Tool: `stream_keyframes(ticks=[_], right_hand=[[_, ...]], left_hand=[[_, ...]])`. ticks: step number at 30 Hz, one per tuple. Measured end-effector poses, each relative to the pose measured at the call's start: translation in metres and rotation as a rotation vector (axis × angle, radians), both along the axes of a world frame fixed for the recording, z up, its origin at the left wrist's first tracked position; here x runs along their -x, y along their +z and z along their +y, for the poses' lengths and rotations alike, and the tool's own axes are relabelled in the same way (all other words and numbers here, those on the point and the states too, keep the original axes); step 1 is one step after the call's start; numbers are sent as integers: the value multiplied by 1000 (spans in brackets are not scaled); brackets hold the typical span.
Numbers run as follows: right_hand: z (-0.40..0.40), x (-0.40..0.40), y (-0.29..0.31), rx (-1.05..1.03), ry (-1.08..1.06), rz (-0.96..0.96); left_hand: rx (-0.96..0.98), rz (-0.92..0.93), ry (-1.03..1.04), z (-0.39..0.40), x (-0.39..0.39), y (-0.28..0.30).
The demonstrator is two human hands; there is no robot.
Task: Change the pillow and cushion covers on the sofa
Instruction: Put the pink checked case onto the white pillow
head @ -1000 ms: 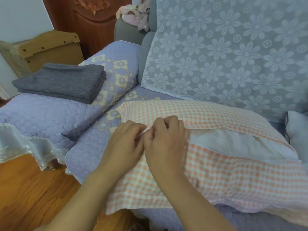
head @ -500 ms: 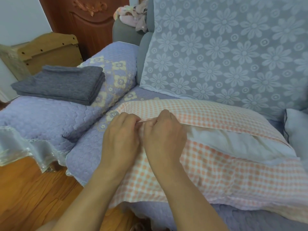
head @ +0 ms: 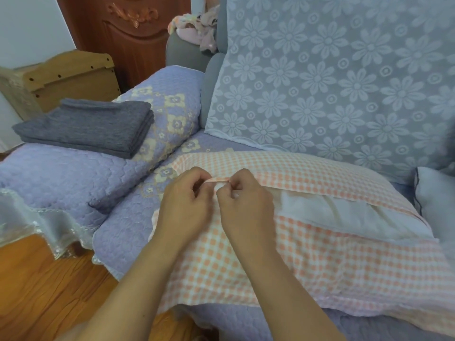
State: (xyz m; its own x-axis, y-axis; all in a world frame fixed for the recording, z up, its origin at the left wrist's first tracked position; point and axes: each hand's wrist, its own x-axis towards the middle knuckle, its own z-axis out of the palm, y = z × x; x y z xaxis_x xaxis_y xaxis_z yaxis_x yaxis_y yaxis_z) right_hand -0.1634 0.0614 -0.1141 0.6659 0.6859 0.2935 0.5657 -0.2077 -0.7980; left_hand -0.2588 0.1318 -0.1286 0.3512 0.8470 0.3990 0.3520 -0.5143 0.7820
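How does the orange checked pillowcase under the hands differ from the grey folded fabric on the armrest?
The orange checked pillowcase is patterned, spread on the seat with a white pillow showing through its gap, and pinched at its edge by the left hand and right hand. The grey folded fabric is plain, stacked and untouched. Both lie on the sofa.

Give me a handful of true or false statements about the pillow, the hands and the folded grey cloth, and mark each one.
1. Both hands, left hand and right hand, pinch the checked cover at its opening. True.
2. The white pillow is fully hidden inside the cover. False: it shows through the open slit.
3. The folded grey cloth lies on the floor. False: it rests on the purple quilted armrest.
4. A floral lace throw covers the sofa back. True.
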Motion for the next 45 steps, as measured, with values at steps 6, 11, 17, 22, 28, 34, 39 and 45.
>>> stream_keyframes(ticks=[6, 11, 17, 22, 28, 34, 39, 45], right_hand=[[4, -1, 0, 40, 57, -38], [0, -2, 9, 129, 62, -118], [-8, -1, 6, 134, 34, -51], [-12, -7, 4, 79, 122, 149], [-12, -10, 4, 42, 196, 202], [-3, -11, 3, -3, 142, 251], [1, -8, 5, -41, 99, 443], [1, 1, 12, 102, 46, 51]], left_hand=[[24, -13, 0, -2, -1, 1], [124, -44, -32, 1, -2, 0], [-104, 16, -80, -3, -3, 2], [-112, -1, -57, -2, -4, 0], [-78, 35, -82, -2, -2, 0], [56, 37, -160, 0, 5, 4], [13, 107, -181, 1, 8, 1], [-159, 276, -190, 8, 13, -3]])
